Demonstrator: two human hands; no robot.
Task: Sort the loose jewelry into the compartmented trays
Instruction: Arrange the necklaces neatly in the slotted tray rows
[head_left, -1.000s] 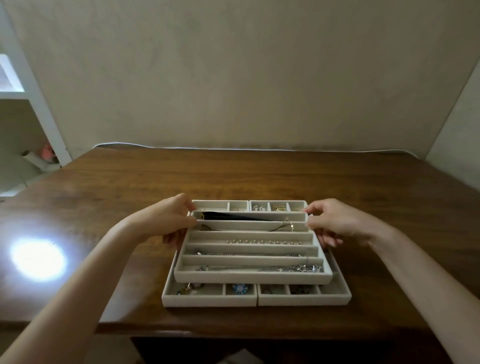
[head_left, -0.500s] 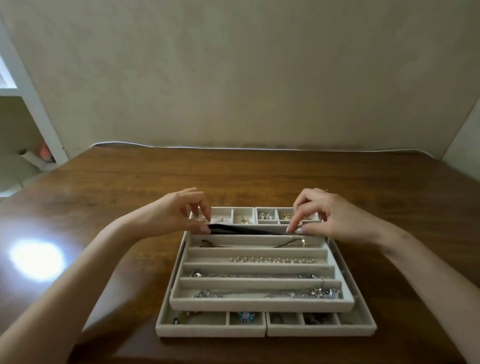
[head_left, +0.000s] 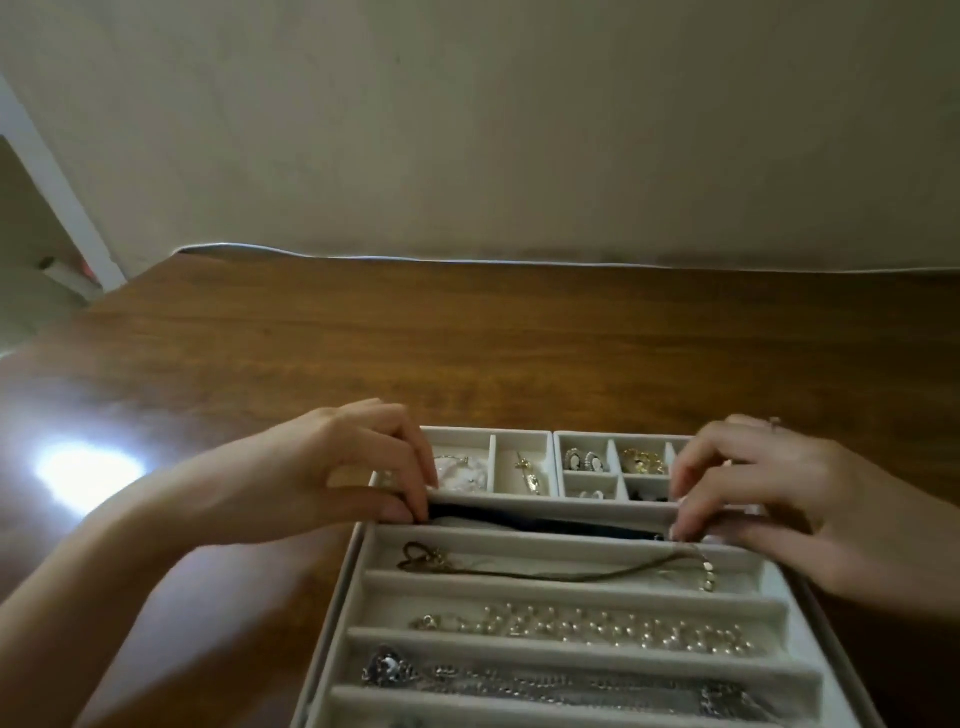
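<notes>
A pale top tray (head_left: 571, 583) with long slots lies stacked on two lower trays (head_left: 522, 434) with small compartments. In its farthest slot lies a black band (head_left: 545, 523). My left hand (head_left: 332, 467) pinches the band's left end at the tray's far-left corner. At the band's right end my right hand (head_left: 769, 493) has its curled fingertips. The nearer slots hold a brown cord necklace (head_left: 545, 574), a pearl strand (head_left: 597, 629) and a silver chain (head_left: 519, 682). Earrings (head_left: 584, 460) and gold pieces (head_left: 644, 461) sit in the small compartments.
The trays rest on a brown wooden table (head_left: 467, 338) that runs back to a beige wall. A bright light glare (head_left: 88, 467) shows on the tabletop at the left. A white shelf frame (head_left: 62, 208) stands beyond the table's left edge.
The view has come much closer to the trays. Both hands left the top tray's sides and went to the two ends of the black band in the far slot.
</notes>
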